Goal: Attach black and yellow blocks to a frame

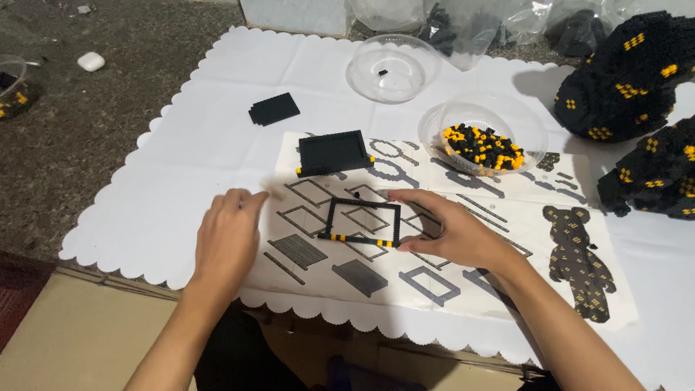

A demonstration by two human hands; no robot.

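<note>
A thin rectangular frame [362, 221] of small black bricks with a few yellow ones lies on a printed instruction sheet [463, 282]. My right hand [447, 230] grips the frame's right side between thumb and fingers. My left hand [228, 239] hovers just left of the sheet's edge, fingers slightly apart and blurred, holding nothing I can see. A filled black brick panel [333, 153] with yellow corner bricks rests on the sheet's upper left. A flat black plate [274, 108] lies farther back on the white cloth [159, 210].
A clear bowl [483, 134] of loose black and yellow bricks stands right of the panel. A nearly empty clear bowl [392, 69] sits behind it. Large black-and-yellow brick body parts [637, 80] fill the right edge. A white earbud case [91, 61] lies far left.
</note>
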